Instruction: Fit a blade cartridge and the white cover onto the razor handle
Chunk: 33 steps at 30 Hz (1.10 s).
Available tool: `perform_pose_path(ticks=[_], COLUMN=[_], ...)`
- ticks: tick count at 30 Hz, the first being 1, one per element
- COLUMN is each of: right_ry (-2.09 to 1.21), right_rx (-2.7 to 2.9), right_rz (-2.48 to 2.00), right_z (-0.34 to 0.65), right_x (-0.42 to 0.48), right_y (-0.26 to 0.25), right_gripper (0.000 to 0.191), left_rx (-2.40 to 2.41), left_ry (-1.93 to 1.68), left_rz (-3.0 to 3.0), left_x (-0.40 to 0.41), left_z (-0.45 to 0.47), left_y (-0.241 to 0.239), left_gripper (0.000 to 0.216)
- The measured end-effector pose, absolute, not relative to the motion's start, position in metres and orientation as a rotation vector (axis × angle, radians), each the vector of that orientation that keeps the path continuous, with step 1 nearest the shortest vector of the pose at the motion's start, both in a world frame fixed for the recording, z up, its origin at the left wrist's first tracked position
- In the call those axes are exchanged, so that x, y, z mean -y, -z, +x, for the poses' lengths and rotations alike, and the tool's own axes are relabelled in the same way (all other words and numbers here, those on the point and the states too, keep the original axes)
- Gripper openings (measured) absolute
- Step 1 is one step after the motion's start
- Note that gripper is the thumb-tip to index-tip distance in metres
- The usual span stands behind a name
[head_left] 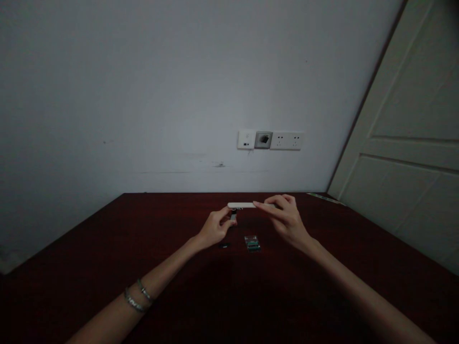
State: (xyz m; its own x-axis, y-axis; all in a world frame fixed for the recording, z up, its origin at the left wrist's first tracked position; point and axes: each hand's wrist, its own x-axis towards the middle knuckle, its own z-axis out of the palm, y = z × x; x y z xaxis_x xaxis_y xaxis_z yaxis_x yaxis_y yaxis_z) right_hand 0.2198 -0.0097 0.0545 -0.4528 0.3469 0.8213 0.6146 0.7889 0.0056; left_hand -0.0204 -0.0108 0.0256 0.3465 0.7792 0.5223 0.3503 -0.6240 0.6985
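Observation:
A slim white bar-like object [241, 205], seen edge-on, is held level above the table. My right hand [289, 220] is closed on its right part, fingers along the top. My left hand [213, 230] is closed just below its left end, pinching a small grey-and-black piece [234, 216] that sits right under the bar. I cannot tell whether the two are joined. Below the hands, a small clear-and-green packet [253, 243] lies on the table, with a little dark item [224, 245] to its left.
The dark red table [172, 306] reaches back to a pale wall [161, 95]. Wall sockets [286, 140] and a grey switch plate [264, 140] are set above it. A panelled door [412, 129] stands at the right. A thin strip [325, 198] lies at the back right edge.

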Motion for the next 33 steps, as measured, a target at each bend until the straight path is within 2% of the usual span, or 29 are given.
perform_pose_path(ticks=[15,33], right_ry=[0.262,0.18], right_rx=[2.228,2.265], right_rz=[-0.621,-0.71], right_z=[0.237,0.242], right_x=[0.002,0.004], right_y=[-0.063,-0.069], right_gripper=[0.048,0.04], left_rx=[-0.997,-0.983], left_ry=[-1.254,-1.234], left_rz=[2.248,2.274], left_x=[0.006,0.005], left_z=[-0.026,-0.026], left_y=[-0.019,-0.02], left_gripper=[0.007,0.012])
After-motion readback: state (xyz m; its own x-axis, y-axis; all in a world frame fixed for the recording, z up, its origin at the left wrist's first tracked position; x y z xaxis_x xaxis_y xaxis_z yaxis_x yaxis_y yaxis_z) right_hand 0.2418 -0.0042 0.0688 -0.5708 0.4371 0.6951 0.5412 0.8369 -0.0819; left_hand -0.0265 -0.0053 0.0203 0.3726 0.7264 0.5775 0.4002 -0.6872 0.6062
